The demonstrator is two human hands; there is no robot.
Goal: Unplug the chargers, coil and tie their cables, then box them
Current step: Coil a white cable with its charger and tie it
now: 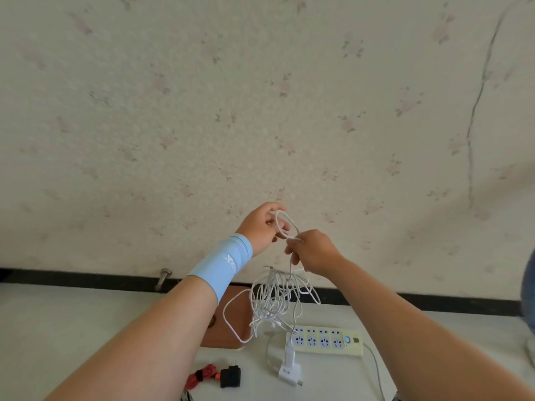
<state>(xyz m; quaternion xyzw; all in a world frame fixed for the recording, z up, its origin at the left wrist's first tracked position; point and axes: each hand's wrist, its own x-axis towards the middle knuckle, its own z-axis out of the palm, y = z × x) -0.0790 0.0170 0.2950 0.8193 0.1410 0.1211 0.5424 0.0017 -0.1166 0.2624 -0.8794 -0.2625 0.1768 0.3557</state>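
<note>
Both hands, left hand (262,227) and right hand (314,250), pinch the white cable (285,224), its tangle dangling below them.

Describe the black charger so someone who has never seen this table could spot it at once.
Find the pale yellow power strip on the white table near the wall. Left of it and nearer the person, past the white charger, lies the black charger. It is the only dark plug, prongs pointing toward the wall, with a bundled red cable at its left.
</note>
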